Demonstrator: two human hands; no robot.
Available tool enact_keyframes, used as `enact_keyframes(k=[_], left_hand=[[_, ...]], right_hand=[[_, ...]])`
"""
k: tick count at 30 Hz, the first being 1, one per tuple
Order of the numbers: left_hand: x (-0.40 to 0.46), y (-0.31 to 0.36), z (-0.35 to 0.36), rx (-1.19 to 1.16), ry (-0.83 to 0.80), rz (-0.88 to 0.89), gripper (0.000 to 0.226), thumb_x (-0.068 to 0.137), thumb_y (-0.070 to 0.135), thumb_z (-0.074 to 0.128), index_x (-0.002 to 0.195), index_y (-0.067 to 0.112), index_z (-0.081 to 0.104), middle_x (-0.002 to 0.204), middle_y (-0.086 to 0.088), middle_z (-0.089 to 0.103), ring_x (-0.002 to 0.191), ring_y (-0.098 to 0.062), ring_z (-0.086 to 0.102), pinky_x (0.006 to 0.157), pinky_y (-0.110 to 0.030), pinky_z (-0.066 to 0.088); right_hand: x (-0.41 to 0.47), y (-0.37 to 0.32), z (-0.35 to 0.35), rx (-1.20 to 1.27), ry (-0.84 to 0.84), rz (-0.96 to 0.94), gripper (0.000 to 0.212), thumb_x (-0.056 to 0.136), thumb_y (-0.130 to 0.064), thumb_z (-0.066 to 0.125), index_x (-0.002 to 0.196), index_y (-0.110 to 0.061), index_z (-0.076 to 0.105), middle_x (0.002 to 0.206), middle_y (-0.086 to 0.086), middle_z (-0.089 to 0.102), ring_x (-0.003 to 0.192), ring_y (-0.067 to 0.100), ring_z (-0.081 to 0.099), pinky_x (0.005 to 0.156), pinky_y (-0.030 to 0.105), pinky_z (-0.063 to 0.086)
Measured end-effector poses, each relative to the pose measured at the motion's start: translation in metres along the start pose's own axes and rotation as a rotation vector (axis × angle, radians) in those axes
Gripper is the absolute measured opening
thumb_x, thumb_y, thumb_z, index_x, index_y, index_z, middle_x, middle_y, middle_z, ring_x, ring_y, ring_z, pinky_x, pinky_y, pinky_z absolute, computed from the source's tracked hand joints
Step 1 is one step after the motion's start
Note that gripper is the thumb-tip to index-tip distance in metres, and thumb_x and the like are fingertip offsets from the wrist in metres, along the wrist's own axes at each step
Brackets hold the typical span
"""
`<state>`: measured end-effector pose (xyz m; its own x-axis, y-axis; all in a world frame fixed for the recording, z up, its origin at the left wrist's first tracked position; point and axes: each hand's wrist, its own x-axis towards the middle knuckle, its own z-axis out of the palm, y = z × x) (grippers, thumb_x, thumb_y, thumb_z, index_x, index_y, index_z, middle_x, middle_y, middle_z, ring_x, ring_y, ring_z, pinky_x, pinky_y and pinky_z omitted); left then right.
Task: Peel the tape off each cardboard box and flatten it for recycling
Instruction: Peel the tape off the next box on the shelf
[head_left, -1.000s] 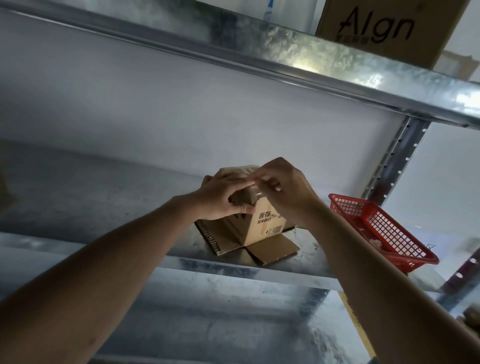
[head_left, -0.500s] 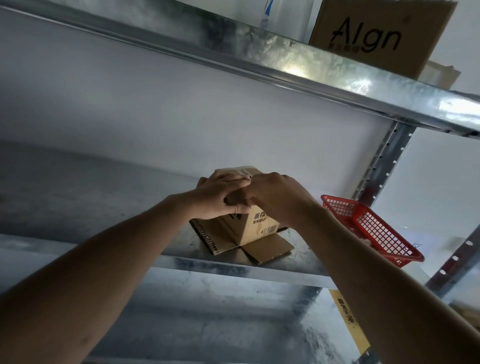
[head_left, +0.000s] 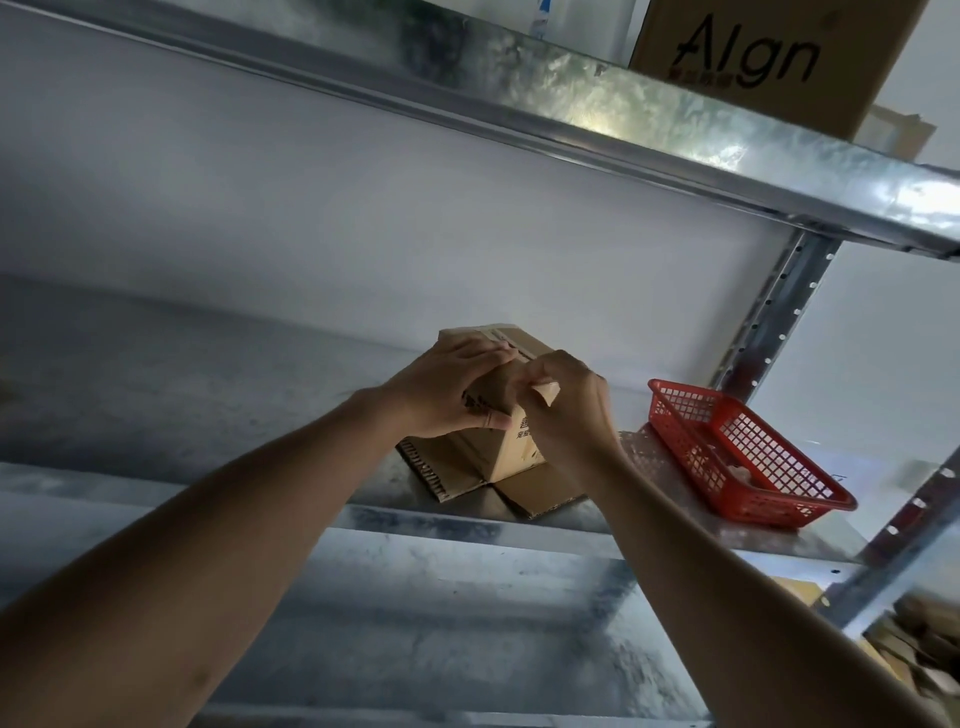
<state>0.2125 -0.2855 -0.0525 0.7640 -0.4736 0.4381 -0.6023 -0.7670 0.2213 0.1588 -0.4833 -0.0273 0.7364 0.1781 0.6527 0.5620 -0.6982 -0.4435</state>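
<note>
While both hands grip it, the cardboard box (head_left: 511, 452) stands upright.

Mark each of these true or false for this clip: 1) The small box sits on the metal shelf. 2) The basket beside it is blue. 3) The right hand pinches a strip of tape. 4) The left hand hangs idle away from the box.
1) True: the small box stands on the metal shelf, bottom flaps splayed.
2) False: the basket is red.
3) True: the right hand pinches a tape strip.
4) False: the left hand holds the box.
</note>
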Motion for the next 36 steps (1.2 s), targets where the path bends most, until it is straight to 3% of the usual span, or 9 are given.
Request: enact_keyframes(k=[3,6,9,13,18,26,30,32,36], left_hand=[[-0.001,-0.002,0.0,-0.008,0.023,0.027,0.096,0.08,0.078,0.06,0.158,0.027,0.037,0.165,0.009,0.033,0.155,-0.02,0.016,0.123,-0.051,0.027],[0.001,-0.004,0.0,-0.073,-0.009,-0.005,0.099,0.074,0.081,0.06,0.157,0.031,0.04,0.165,0.011,0.032,0.155,-0.016,0.016,0.123,-0.051,0.028],[0.004,-0.01,0.0,-0.091,-0.018,0.002,0.081,0.078,0.072,0.072,0.147,0.036,0.049,0.165,0.012,0.029,0.154,-0.015,0.015,0.123,-0.05,0.027],[0.002,-0.014,0.005,-0.089,0.017,0.022,0.084,0.079,0.068,0.076,0.148,0.029,0.049,0.164,0.006,0.031,0.153,-0.017,0.015,0.122,-0.043,0.024],[0.0,-0.014,0.008,-0.106,0.083,0.032,0.089,0.077,0.065,0.078,0.15,0.023,0.049,0.161,0.005,0.037,0.151,-0.021,0.02,0.123,-0.047,0.028],[0.002,-0.013,0.008,-0.106,0.062,0.052,0.092,0.078,0.069,0.075,0.156,0.034,0.041,0.16,0.013,0.037,0.152,-0.021,0.019,0.121,-0.053,0.029],[0.0,-0.014,0.007,-0.099,0.081,0.058,0.094,0.078,0.065,0.077,0.157,0.031,0.04,0.161,0.01,0.037,0.15,-0.023,0.02,0.12,-0.054,0.032],[-0.001,-0.013,0.007,-0.082,0.075,0.053,0.095,0.079,0.066,0.076,0.158,0.032,0.037,0.161,0.01,0.035,0.15,-0.021,0.019,0.119,-0.054,0.033],[0.0,-0.013,0.005,-0.083,0.067,0.047,0.095,0.079,0.066,0.075,0.159,0.034,0.035,0.162,0.011,0.034,0.15,-0.019,0.018,0.12,-0.053,0.032]], right_hand=[[-0.003,-0.003,0.003,-0.296,-0.001,-0.235,0.011,0.09,-0.013,0.067,0.087,-0.023,0.067,0.1,-0.009,0.069,0.098,0.018,0.062,0.093,0.042,0.049],[0.007,-0.011,-0.007,-0.459,-0.171,-0.47,0.018,0.093,-0.01,0.069,0.104,-0.023,0.072,0.117,-0.005,0.07,0.104,0.024,0.064,0.068,0.04,0.057],[0.013,-0.015,-0.018,-0.544,-0.296,-0.607,0.037,0.085,0.0,0.078,0.118,-0.017,0.076,0.122,0.004,0.07,0.096,0.025,0.068,0.057,0.033,0.057],[0.017,-0.022,-0.022,-0.644,-0.363,-0.551,0.018,0.096,-0.007,0.066,0.111,-0.013,0.075,0.124,0.003,0.061,0.101,0.021,0.061,0.069,0.037,0.058],[0.016,-0.028,-0.005,-0.625,-0.218,-0.316,0.016,0.092,-0.016,0.065,0.108,-0.021,0.069,0.11,-0.005,0.062,0.098,0.02,0.06,0.062,0.031,0.036],[-0.004,-0.014,0.02,-0.008,0.094,0.159,0.012,0.088,-0.018,0.075,0.081,-0.028,0.076,0.093,-0.013,0.068,0.089,0.008,0.062,0.075,0.032,0.049],[-0.001,-0.026,0.017,0.634,0.314,0.399,0.013,0.096,-0.013,0.069,0.087,-0.019,0.076,0.081,0.0,0.076,0.074,0.009,0.069,0.065,0.03,0.057],[0.004,-0.03,0.008,0.689,0.352,0.378,0.009,0.097,-0.009,0.069,0.093,-0.012,0.077,0.088,0.0,0.079,0.083,0.015,0.075,0.074,0.031,0.063],[0.004,-0.031,-0.004,0.686,0.316,0.365,0.006,0.1,-0.003,0.063,0.1,-0.005,0.068,0.096,0.009,0.078,0.088,0.021,0.078,0.068,0.034,0.064]])
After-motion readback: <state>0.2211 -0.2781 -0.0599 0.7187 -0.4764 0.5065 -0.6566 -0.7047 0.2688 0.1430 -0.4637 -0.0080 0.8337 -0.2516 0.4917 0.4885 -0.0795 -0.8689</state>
